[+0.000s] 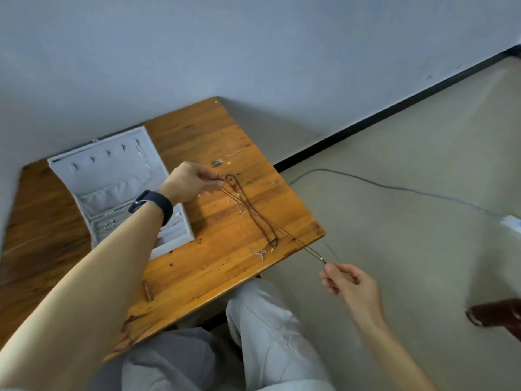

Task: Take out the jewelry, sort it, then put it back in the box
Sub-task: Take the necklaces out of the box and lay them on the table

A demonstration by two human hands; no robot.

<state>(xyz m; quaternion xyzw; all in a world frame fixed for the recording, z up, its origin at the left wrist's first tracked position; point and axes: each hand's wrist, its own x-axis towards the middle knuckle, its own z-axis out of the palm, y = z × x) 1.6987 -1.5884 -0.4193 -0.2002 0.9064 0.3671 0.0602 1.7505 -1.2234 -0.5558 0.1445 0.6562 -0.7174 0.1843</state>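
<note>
Where the brown cord (306,246) is held taut, left grip (191,180) and right grip (349,283) each clamped on one end, the looped necklace (253,213) and silver chain (262,253) beneath it could be snagged and dragged off the surface (214,136) near the right grip.

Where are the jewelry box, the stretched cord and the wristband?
jewelry box (112,170), head view, open lid's lining.
stretched cord (310,251), head view, lower-right stretch.
wristband (155,204), head view, dark outer face.
</note>
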